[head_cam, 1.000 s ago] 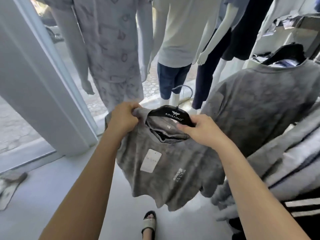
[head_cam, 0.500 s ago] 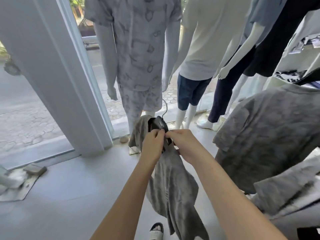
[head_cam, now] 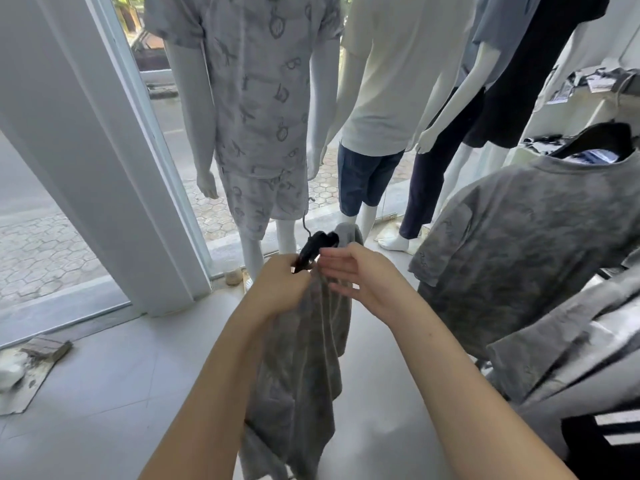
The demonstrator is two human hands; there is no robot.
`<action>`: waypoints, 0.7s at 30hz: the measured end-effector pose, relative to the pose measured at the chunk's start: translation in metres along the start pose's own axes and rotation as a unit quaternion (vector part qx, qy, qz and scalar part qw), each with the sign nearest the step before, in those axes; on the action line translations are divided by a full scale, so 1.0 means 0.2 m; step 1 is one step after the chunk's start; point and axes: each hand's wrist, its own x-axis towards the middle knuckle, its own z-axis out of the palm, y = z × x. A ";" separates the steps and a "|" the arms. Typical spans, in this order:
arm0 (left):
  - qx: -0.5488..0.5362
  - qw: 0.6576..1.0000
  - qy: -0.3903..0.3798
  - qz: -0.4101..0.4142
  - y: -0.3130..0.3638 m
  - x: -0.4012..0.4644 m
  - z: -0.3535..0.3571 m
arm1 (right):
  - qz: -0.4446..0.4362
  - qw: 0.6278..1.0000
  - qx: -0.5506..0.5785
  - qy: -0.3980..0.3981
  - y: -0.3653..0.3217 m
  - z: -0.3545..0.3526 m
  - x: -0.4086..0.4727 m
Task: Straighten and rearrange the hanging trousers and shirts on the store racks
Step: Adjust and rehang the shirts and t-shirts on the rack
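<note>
A white pillar (head_cam: 86, 161) stood at the left, beside the glazed shopfront. Three mannequins faced the glass. The left mannequin (head_cam: 249, 109) wore a pale printed shirt and matching shorts. The middle mannequin (head_cam: 377, 81) wore a cream T-shirt and dark blue shorts (head_cam: 363, 178). The right mannequin (head_cam: 460, 109) wore a blue-grey top and dark trousers. Hexagonal paving (head_cam: 45, 251) lay outside the glass. A torn piece of cardboard (head_cam: 31, 379) lay flat on the pale tiled floor (head_cam: 114, 393) at the lower left, with a brick-like block (head_cam: 46, 346) on its far edge. A white shelf (head_cam: 588, 102) at the upper right carried folded items.
</note>
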 end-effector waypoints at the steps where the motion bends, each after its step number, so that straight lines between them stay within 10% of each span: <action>1: 0.024 1.000 -0.008 0.004 0.01 0.00 0.00 | -0.011 1.000 -0.005 0.014 -0.01 -0.03 -0.01; 21: 0.079 0.973 -0.149 0.159 0.62 0.25 0.41 | -0.096 0.975 0.070 0.185 -0.25 -0.59 -0.24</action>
